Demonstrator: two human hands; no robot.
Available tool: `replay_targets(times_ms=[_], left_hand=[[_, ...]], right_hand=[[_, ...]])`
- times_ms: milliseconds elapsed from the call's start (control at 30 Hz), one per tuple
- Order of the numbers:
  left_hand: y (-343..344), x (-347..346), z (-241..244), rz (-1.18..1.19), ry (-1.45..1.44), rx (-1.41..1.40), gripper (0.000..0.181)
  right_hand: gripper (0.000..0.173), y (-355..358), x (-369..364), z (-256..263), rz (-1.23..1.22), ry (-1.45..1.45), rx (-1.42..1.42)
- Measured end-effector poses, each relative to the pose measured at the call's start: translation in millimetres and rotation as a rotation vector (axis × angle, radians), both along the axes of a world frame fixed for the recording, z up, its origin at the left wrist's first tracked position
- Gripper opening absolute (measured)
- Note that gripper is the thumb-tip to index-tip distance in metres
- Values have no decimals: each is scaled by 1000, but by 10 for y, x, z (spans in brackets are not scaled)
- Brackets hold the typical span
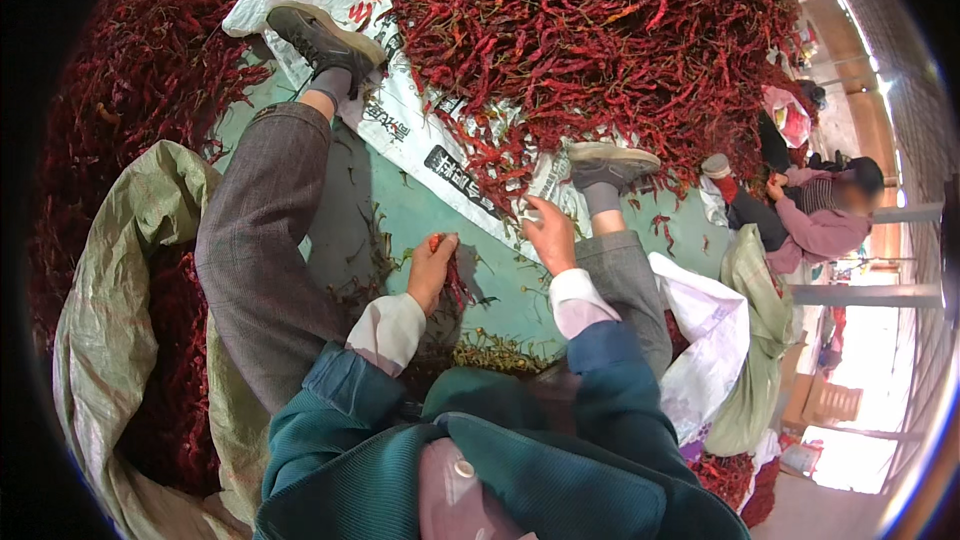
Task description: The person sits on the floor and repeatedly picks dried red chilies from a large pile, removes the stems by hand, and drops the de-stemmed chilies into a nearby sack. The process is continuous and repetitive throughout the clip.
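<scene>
My left hand (432,271) is closed around a small bunch of dried red chillies (455,286), whose tips hang down past my fingers. To its right, my right hand (553,235) has its fingers apart and bent, with nothing visible in it. It hovers by the lower edge of a large heap of red chillies (592,37). Part of that heap lies on a flattened white woven sack (405,131) that bears printed writing. On the green floor between my legs is a small pile of chilli stems (499,355).
An open green woven sack (105,300) of red chillies stands at my left. Another chilli heap (150,52) lies beyond it. White (709,322) and green sacks (754,360) are at my right. Another person (821,217) sits farther right beside the large heap.
</scene>
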State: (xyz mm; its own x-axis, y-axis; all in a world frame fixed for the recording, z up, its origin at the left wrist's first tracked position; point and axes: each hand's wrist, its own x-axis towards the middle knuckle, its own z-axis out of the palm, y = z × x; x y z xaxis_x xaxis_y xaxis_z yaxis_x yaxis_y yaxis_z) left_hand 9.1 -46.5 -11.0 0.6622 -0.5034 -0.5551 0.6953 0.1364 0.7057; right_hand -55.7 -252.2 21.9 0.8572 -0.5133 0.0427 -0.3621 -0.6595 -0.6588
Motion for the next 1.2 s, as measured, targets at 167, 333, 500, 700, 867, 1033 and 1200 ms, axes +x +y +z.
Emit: replay_targets(times_ms=[167,333,500,700,867,1033,1200], left_hand=[[-23,-16,87,34,-37,-16,16],[18,-15,49,14,-111,80,21],[37,42,47,26,-32,51,21],[-33,17,168,-75,56,-70,21],[22,-15,174,-276,288,-227,22],[93,-64,141,-361,383,-330,21],[103,-111,162,-409,334,-332,22]], right_hand=[[22,-92,-263,57,-168,27,1],[15,-84,289,97,14,-193,-301],[17,-309,526,-50,-20,19,-416],[19,225,44,351,177,-167,-124],[19,673,-323,433,355,-160,-38],[20,760,-401,487,446,-188,-32],[23,746,-390,695,104,-84,367]])
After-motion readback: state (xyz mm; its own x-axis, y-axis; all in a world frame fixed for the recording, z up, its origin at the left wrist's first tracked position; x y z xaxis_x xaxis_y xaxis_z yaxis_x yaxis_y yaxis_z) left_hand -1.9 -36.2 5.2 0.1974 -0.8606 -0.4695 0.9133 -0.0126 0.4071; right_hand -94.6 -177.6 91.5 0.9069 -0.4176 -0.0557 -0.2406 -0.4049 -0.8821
